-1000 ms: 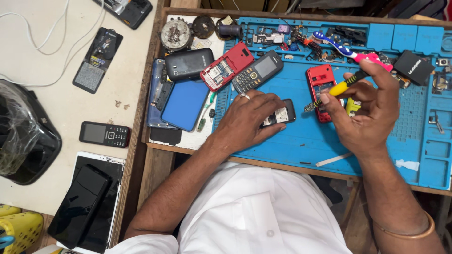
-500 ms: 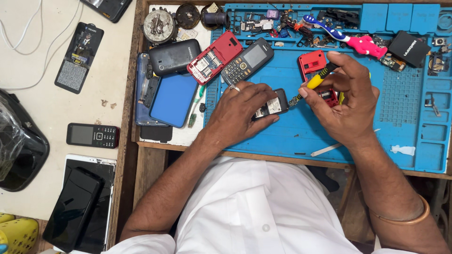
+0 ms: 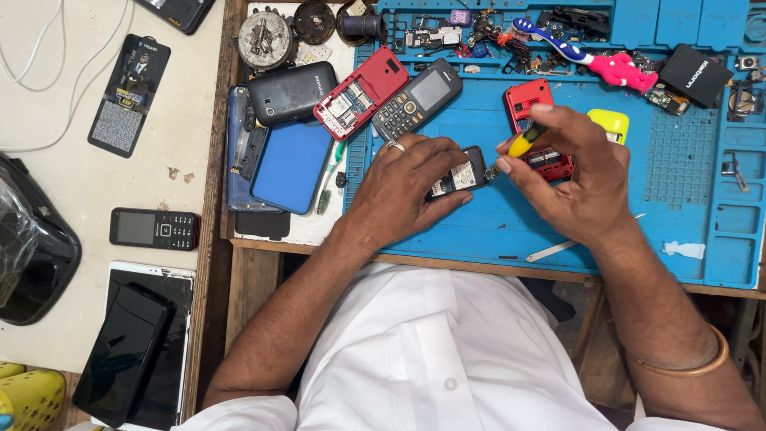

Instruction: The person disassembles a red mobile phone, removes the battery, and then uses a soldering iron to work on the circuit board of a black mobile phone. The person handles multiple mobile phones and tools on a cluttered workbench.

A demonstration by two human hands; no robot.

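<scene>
**Screwdriver tip at an opened phone on the blue mat**

Hands meet near the middle of the blue work mat (image 3: 558, 231), a little toward its front edge. The left hand (image 3: 407, 187), a ring on one finger, is closed over a small opened black phone (image 3: 461, 174) and pins it flat to the mat. The right hand (image 3: 574, 172) is curled tight around a yellow-handled screwdriver (image 3: 527, 140), whose tip touches the phone's right end. Just behind the right hand lies a red phone shell (image 3: 531, 100), partly covered by the fingers. A dark keypad phone (image 3: 417, 100) and a red opened phone (image 3: 361, 92) lie tilted near the mat's left edge. A pink-and-blue toothbrush (image 3: 590, 57) rests along the far edge among small parts. A blue phone cover (image 3: 291, 164) sits just off the mat's left edge.
</scene>
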